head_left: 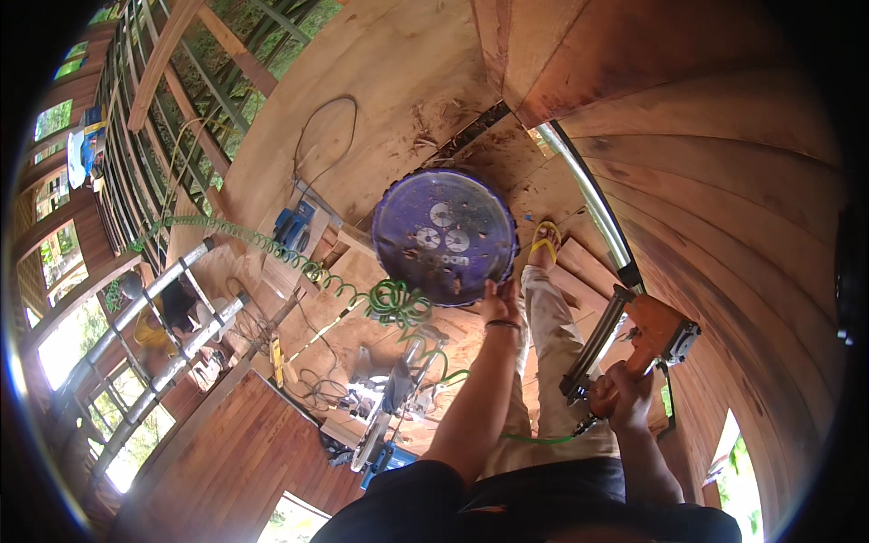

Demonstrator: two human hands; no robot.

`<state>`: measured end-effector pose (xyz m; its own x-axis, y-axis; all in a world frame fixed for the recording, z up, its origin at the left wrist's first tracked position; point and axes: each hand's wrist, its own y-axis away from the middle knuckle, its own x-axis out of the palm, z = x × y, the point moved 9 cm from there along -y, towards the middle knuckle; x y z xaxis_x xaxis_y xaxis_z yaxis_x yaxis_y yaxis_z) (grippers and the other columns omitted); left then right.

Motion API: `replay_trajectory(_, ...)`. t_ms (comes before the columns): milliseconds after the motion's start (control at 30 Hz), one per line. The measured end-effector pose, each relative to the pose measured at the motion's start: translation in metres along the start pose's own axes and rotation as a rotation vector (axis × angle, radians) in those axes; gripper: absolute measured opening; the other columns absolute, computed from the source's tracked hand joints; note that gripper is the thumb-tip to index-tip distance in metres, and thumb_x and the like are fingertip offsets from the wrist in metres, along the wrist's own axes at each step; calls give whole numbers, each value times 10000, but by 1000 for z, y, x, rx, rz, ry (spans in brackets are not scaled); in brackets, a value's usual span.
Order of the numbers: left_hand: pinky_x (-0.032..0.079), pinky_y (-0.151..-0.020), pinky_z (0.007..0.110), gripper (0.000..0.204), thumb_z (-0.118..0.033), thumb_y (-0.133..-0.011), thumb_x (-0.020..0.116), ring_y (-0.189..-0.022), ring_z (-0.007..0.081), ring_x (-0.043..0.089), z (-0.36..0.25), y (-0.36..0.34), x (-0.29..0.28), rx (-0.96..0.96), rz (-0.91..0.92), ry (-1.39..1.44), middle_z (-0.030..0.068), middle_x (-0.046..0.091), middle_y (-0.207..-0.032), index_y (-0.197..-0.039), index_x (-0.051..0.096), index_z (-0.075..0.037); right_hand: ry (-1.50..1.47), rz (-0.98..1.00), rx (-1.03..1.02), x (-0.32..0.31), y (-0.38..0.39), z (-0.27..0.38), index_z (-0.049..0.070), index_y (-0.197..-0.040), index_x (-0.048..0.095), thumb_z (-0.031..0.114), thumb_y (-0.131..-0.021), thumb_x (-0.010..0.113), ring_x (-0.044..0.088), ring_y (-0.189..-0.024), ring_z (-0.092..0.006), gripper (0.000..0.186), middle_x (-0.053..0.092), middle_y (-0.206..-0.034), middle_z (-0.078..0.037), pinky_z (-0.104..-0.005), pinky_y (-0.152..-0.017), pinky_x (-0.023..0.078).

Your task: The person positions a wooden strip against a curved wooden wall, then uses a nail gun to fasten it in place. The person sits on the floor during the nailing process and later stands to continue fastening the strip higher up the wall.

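My right hand [620, 395] is closed round the handle of an orange nail gun [654, 328], held upright at my right side beside the plank wall. A green air hose [548, 441] joins the tool near its grip. My left hand [501, 303] reaches forward, fingers apart and pointing away from me, at the near edge of a round purple drum top [444, 240] with pale printed circles. Whether the fingertips touch its rim I cannot tell. Below my left forearm, the coiled part of the hose [398, 303] hangs in a tangle.
Curved wooden planks [706, 181] rise on my right. A blue-based mitre saw [385, 434] stands lower left, and a blue power tool [294, 226] lies beyond it. A metal ladder [158, 371] leans at far left. Cables [317, 389] and wood scraps lie on the plywood floor [362, 72].
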<state>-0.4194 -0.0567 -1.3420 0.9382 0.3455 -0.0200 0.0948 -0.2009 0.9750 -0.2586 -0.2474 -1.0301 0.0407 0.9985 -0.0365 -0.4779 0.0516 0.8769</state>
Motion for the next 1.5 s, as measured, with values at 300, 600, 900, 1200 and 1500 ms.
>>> replay_trajectory(300, 483, -1133, 453, 463, -284, -1107, 448, -1382, 278, 513, 121, 40, 47, -201, 118, 143, 168, 545, -1447, -1480, 404, -14, 97, -77, -46, -24, 6, 18, 48, -739, 522, 85, -871, 601, 516, -505, -181, 158, 499, -595, -64, -354, -530, 472)
replay_trajectory(600, 435, -1120, 427, 740, -583, -1002, 545, -1282, 337, 585, 14, 138, 14, -369, 744, -1250, 235, 582, -1381, -1459, 395, -20, 32, -27, -96, 4, 71, 37, 23, -758, 519, 105, -882, 607, 535, -452, -206, 173, 533, -592, -96, -343, -387, 433)
replay_trajectory(900, 563, -822, 397, 438, -454, -1016, 563, -858, 262, 748, -220, 304, -42, 473, 1090, -2220, 176, 727, -1052, -1211, 676, -79, -224, 188, -600, 59, 199, 133, 41, -836, 522, 120, -946, 605, 548, -464, -185, 159, 541, -616, -76, -338, -462, 486)
replay_trajectory(1200, 561, -762, 420, 271, -329, -966, 667, -868, 338, 723, -296, 471, 96, 1318, 1071, -1657, 173, 730, -918, -1114, 697, -104, -349, 375, -966, 83, 334, 249, 66, -977, 510, 124, -966, 576, 551, -498, -196, 89, 521, -651, -66, -382, -531, 491)
replay_trajectory(1500, 510, -546, 348, 169, -245, -934, 708, -592, 217, 689, -337, 668, 244, 1773, 1130, -1391, 88, 684, -660, -1031, 743, -110, -690, 553, -1521, 45, 458, 377, 132, -1150, 447, 426, -1074, 480, 499, -499, -246, 305, 522, -710, -97, -393, -476, 432)
